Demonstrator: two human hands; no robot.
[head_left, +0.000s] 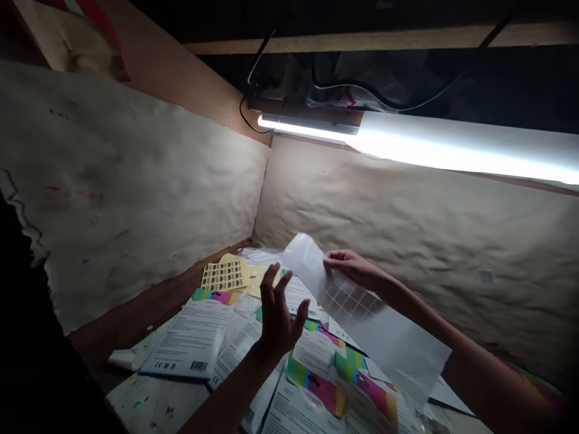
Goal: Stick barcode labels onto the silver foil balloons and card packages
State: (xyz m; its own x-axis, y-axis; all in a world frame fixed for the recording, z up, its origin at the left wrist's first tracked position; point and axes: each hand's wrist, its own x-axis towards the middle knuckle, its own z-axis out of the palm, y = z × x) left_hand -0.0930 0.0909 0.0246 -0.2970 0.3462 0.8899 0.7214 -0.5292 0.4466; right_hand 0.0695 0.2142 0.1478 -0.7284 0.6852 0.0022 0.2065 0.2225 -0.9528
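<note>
My right hand (348, 267) pinches the upper edge of a translucent sticker sheet (384, 337), which hangs tilted over the table. A grid of pale lines and greyish rectangles shows on the sheet near my fingers. My left hand (280, 310) is raised to the left of the sheet, fingers spread, with nothing visible in it. Below both hands lie several printed packages with colourful hang tabs, such as the package (190, 334) at the left and the package (298, 401) at the front. The sheet and my left arm partly hide some of them.
A yellowish sheet of small dark labels (224, 274) lies at the table's back left. Paper-covered walls (407, 223) close in the left and back. A bright tube light (312, 128) hangs under a shelf (339, 42), with loose cables (253, 66) above.
</note>
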